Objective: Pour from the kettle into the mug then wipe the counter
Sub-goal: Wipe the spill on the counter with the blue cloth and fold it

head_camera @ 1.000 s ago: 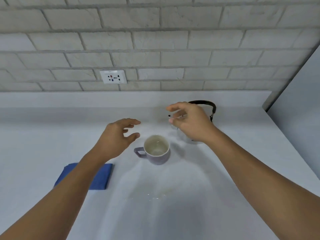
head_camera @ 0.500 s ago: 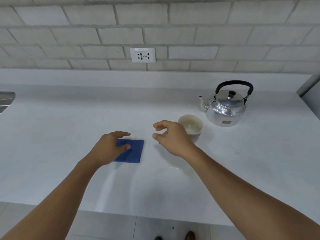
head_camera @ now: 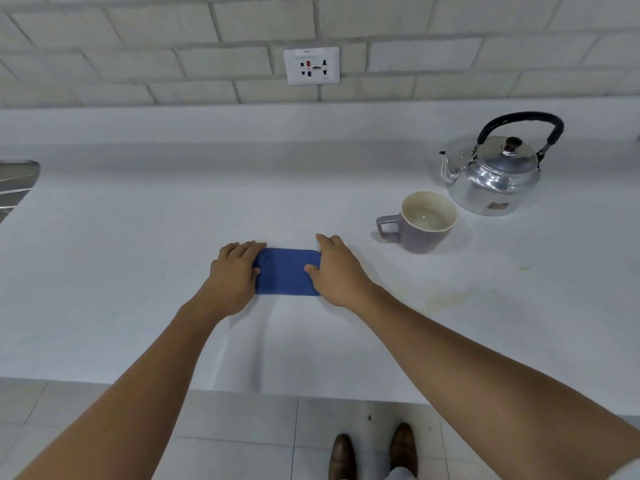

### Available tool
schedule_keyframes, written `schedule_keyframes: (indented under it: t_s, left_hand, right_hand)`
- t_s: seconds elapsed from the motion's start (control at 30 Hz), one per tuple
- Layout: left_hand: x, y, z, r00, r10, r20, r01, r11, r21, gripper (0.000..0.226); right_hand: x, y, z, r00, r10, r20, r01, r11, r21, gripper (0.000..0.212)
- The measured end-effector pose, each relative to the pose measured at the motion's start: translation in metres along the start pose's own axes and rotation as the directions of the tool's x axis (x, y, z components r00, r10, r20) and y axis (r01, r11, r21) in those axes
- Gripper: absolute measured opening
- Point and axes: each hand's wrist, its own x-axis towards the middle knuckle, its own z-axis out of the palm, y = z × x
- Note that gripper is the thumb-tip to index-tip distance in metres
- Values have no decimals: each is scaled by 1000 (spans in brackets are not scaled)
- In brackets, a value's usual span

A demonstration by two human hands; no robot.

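A folded blue cloth (head_camera: 285, 271) lies flat on the white counter (head_camera: 138, 254) in the middle of the view. My left hand (head_camera: 233, 275) covers its left end and my right hand (head_camera: 337, 271) covers its right end, fingers down on the fabric. A purple mug (head_camera: 424, 226) with a cream inside stands to the right, handle pointing left, with liquid low in it. Behind the mug stands a shiny metal kettle (head_camera: 495, 174), upright, its black handle raised and its spout facing left.
Faint yellowish stains (head_camera: 450, 296) mark the counter right of my right forearm. A metal drainer edge (head_camera: 15, 181) shows at far left. A wall socket (head_camera: 311, 65) sits in the brick wall behind. The counter's front edge runs below my forearms, above my shoes (head_camera: 374, 452).
Both hands have left the mug and kettle area and come down onto the blue cloth, one at each end. My view has shifted left and back from the counter.
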Motion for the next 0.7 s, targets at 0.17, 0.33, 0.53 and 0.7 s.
schedule_keyframes:
  t_s: [0.17, 0.33, 0.53, 0.7]
  left_hand:
    - [0, -6, 4, 1000, 12, -16, -12, 999, -47, 51]
    - [-2, -5, -1, 998, 43, -49, -49, 991, -127, 31]
    - [-9, 8, -21, 995, -49, -82, 17, 936, -350, 24]
    - [-27, 45, -35, 997, -78, 6, 66, 804, -590, 21]
  right_hand:
    - [0, 0, 8, 999, 28, -37, -31, 997, -70, 29]
    - [-5, -2, 10, 996, 19, -85, -15, 999, 48, 18]
    - [-25, 3, -2, 987, 62, -147, -3, 928, 373, 7]
    - [-54, 22, -31, 960, 107, -257, 36, 868, 495, 5]
